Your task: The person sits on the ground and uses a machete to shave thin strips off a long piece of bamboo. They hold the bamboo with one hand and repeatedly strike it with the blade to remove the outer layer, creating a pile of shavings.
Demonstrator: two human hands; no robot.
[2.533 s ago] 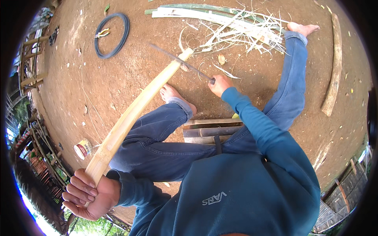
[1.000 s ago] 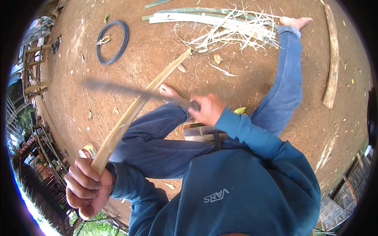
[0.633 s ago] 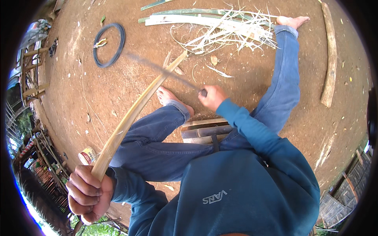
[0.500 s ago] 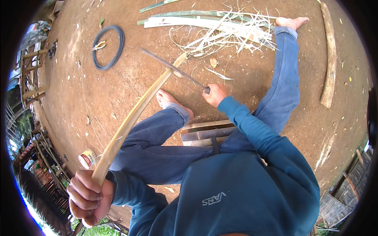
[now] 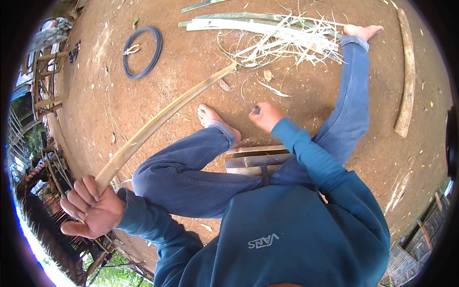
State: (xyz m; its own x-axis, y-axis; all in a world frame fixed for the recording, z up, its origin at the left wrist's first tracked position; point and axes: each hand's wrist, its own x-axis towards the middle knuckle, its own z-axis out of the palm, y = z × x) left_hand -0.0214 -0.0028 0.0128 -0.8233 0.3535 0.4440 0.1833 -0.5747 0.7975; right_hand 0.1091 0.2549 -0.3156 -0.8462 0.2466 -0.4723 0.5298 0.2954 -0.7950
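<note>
A long split bamboo strip (image 5: 165, 117) slants from the lower left up to the right, its far tip close to a pile of pale shavings (image 5: 291, 43). Its near end sits in my left hand (image 5: 93, 210), fingers curled round it and thumb stretched out to the side. My right hand (image 5: 268, 117) is closed on a knife's dark handle (image 5: 256, 110), right of the strip and apart from it. The knife's blade cannot be made out now; it showed as a long thin blade half a second ago.
A dark coil (image 5: 155, 57) with yellow-handled pliers (image 5: 133, 49) lies on the dirt ground at upper left. Green bamboo lengths (image 5: 205, 5) lie at the top, a wooden pole (image 5: 407, 76) at right. Beneath my legs is a bamboo seat (image 5: 258, 160). A small tub (image 5: 115, 182) is mostly hidden behind the strip.
My left hand has moved down and left with the strip, its thumb now stretched out. My right hand has turned, and the blade no longer shows. The whole view has shifted slightly.
</note>
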